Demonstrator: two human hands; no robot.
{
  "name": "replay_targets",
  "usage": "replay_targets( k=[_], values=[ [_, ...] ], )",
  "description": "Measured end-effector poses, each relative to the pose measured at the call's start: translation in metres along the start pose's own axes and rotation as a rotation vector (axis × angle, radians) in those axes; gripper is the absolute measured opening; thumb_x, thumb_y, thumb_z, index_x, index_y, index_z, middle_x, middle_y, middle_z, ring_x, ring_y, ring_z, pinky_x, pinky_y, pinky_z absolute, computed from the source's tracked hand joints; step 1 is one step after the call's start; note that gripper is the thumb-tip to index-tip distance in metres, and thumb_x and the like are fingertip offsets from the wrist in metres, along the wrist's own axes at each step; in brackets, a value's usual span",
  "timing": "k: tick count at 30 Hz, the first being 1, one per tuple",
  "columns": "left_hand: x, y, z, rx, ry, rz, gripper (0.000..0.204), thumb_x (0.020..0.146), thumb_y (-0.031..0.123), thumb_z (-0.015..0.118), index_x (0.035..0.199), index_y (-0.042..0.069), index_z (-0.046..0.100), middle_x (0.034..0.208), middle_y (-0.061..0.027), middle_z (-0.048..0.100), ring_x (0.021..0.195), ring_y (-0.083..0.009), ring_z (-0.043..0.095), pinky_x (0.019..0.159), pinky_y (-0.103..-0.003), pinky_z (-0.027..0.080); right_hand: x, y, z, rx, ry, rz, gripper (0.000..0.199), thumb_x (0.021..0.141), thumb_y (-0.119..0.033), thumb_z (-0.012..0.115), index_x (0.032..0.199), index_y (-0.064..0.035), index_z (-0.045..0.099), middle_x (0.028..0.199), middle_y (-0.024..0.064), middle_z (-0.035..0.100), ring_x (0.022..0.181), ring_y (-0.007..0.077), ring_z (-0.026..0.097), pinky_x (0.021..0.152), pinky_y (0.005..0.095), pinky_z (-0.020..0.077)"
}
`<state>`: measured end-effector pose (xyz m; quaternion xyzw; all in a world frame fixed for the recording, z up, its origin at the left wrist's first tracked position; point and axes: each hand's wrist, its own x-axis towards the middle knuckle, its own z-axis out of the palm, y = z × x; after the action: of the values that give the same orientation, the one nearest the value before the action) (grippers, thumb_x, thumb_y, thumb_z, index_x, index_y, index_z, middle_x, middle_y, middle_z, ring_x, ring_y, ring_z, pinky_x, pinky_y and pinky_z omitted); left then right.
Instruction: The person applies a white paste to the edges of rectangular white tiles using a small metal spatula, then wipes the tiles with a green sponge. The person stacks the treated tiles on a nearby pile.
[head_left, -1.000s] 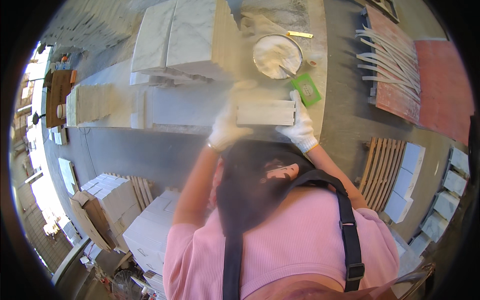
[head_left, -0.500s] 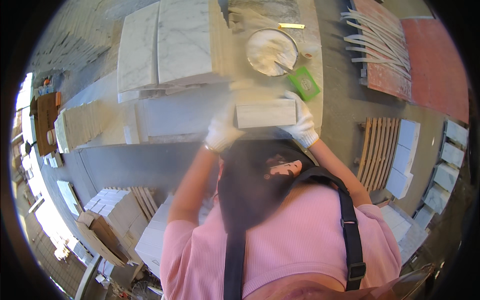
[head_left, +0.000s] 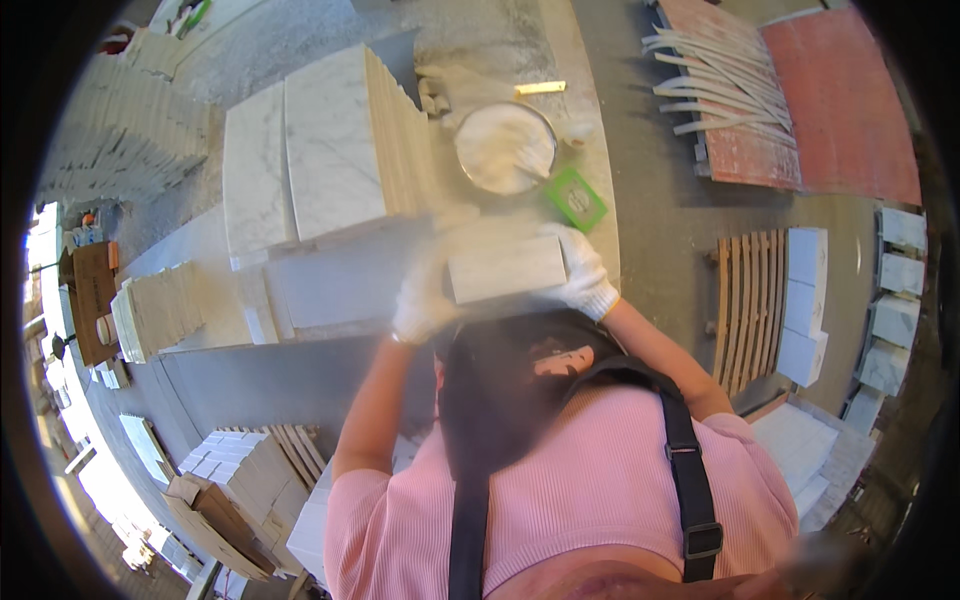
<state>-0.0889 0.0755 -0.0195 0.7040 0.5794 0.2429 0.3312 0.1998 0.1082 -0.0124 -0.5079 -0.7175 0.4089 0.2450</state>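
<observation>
A rectangular white stone tile [head_left: 508,270] is held between my two gloved hands, in front of my dark apron at the workbench's near edge. My left hand [head_left: 424,298], in a white knitted glove, is closed on its left end; haze blurs the fingers there. Wrapped round the right end is my right hand [head_left: 584,276], gloved the same way. Just beyond it lies a green box [head_left: 577,199]. A round bowl of white paste [head_left: 503,148] stands farther back, with a tool's handle leaning out of it.
Large marble slabs [head_left: 335,150] stand stacked on the bench to the left, with smaller pieces [head_left: 160,312] beside them. A yellow-handled tool [head_left: 540,88] lies behind the bowl. To the right are a wooden pallet [head_left: 750,310] and red boards [head_left: 840,105] with pale strips.
My view has shifted, so the bench things appear lower and farther left. The tile has tilted, showing more of its broad face. Both hands keep their hold.
</observation>
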Motion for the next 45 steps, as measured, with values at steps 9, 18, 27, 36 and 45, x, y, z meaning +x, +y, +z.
replay_targets(
  k=[9, 18, 27, 36, 45],
  values=[
    [-0.017, 0.099, -0.035, -0.138, -0.123, -0.38, 0.092, 0.053, 0.036, 0.093, 0.132, 0.005, 0.057, 0.123, -0.019, 0.066, 0.118, -0.0358, 0.062, 0.101, -0.043, 0.048, 0.003, -0.052, -0.089, 0.091, -0.262, -0.022, 0.073, 0.056, -0.029, 0.094, 0.118, -0.0066, 0.062, 0.109, 0.0156, 0.069, 0.102, 0.0301, 0.066, 0.091, 0.0388, 0.0519],
    [0.011, 0.237, 0.046, -0.563, 0.1, -0.632, 0.08, 0.06, 0.025, 0.09, 0.13, 0.001, 0.061, 0.119, -0.011, 0.068, 0.11, -0.019, 0.061, 0.099, -0.034, 0.047, 0.003, 0.005, -0.218, 0.719, -0.515, 0.163, 0.085, 0.061, -0.013, 0.093, 0.135, 0.0016, 0.056, 0.125, 0.009, 0.065, 0.116, 0.0192, 0.06, 0.1, 0.0344, 0.048],
    [0.046, 0.32, 0.124, -0.758, 0.326, -0.697, 0.068, 0.072, 0.027, 0.084, 0.128, -0.004, 0.06, 0.117, -0.0163, 0.069, 0.107, -0.0219, 0.065, 0.095, -0.035, 0.05, 0.027, 0.039, -0.296, 0.734, -0.586, 0.195, 0.086, 0.065, -0.018, 0.084, 0.139, 0.0103, 0.052, 0.124, 0.0127, 0.066, 0.112, 0.0222, 0.063, 0.099, 0.0342, 0.0494],
    [0.106, 0.304, 0.145, -1.123, 0.457, -0.655, 0.064, 0.074, 0.023, 0.085, 0.124, -0.007, 0.06, 0.114, -0.0145, 0.069, 0.102, -0.0195, 0.066, 0.09, -0.033, 0.053, 0.097, 0.037, -0.324, 0.616, -0.649, 0.276, 0.097, 0.065, -0.029, 0.086, 0.144, 0.01, 0.046, 0.131, 0.0153, 0.063, 0.119, 0.0254, 0.061, 0.104, 0.0367, 0.0464],
    [0.184, 0.317, 0.139, -1.27, 0.529, -0.627, 0.059, 0.079, 0.016, 0.081, 0.129, -0.007, 0.059, 0.117, -0.0111, 0.068, 0.104, -0.0172, 0.063, 0.092, -0.032, 0.051, 0.168, 0.046, -0.361, 0.683, -0.696, 0.318, 0.094, 0.069, -0.037, 0.085, 0.144, 0.0083, 0.048, 0.129, 0.0129, 0.064, 0.118, 0.022, 0.06, 0.104, 0.0353, 0.0456]
  ],
)
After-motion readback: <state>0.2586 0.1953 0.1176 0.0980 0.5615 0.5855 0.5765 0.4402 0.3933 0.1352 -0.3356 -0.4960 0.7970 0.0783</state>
